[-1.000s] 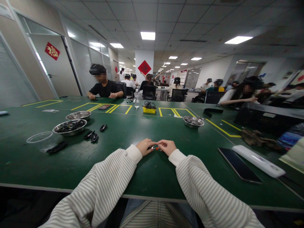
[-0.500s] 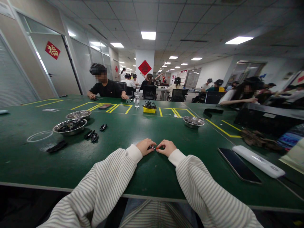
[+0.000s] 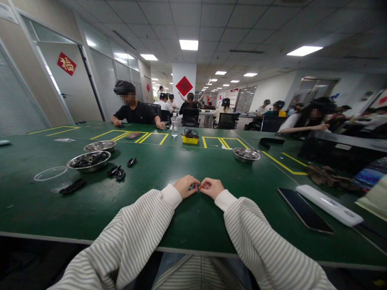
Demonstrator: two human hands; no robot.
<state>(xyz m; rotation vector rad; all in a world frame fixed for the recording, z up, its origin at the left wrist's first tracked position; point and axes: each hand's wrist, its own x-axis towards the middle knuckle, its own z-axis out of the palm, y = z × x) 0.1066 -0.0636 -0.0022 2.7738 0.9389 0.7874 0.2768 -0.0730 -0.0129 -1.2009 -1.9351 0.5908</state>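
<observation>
Near the middle of the green table (image 3: pixel 187 225), my left hand (image 3: pixel 186 187) pinches a small dark part (image 3: pixel 192 186) between thumb and fingers. Right beside it, my right hand (image 3: pixel 211 187) is closed on a tiny orange-red piece (image 3: pixel 201 186). The two pieces meet, or nearly meet, between the fingertips; their kind is too small to make out, and the fingers cover much of them.
To the left stand a metal bowl of black parts (image 3: pixel 89 161), a second metal bowl (image 3: pixel 99 146), a clear plastic tub (image 3: pixel 56 179) and loose black parts (image 3: pixel 120 174). A metal bowl (image 3: pixel 246 156), a phone (image 3: pixel 304 209) and a white device (image 3: pixel 328 204) lie right. A person (image 3: pixel 133 108) sits opposite.
My right hand has shifted slightly left, bringing its fingertips closer to the left hand's. The left hand has hardly moved.
</observation>
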